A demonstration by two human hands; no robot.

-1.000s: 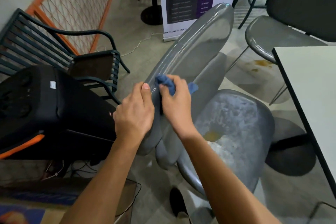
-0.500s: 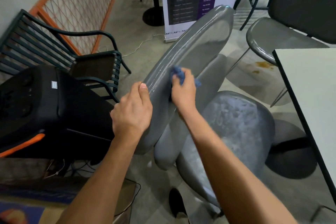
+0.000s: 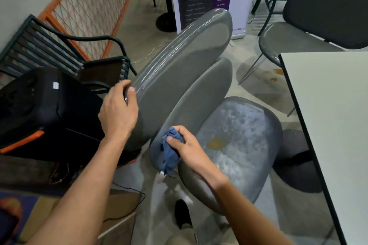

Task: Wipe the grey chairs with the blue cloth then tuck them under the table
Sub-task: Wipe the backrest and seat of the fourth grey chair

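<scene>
**Cloth's moved from the chair back down toward the seat**

So the right hand (image 3: pixel 190 150) has the blue cloth (image 3: pixel 169 153) bunched up in its curled fingers, and compared to a second ago it's dropped a good way: it was rubbing high up on the backrest, now it's down at the bottom where the back meets the seat, about 6 o'clock from where it was. The left hand (image 3: pixel 119 113) hasn't really budged, it's clamped over the top edge of the backrest (image 3: pixel 179 69) with the thumb on the front, holding the grey chair (image 3: pixel 199 89) tipped and steady. The two hands are apart, the left at roughly 10 o'clock from the right.

My read: the back is mostly done (it looks shiny and streaky), and the wipe is heading for the seat (image 3: pixel 243 135), which has whitish smearing and a yellowish spot on it. So that's probably the next bit.

At 3 o'clock is the white table (image 3: pixel 328 115), with the chair not tucked under yet. A second grey chair (image 3: pixel 310 24) sits at 1 o'clock, near the table corner. Black case (image 3: pixel 39 105) at 9 o'clock, beside the left hand.
</scene>
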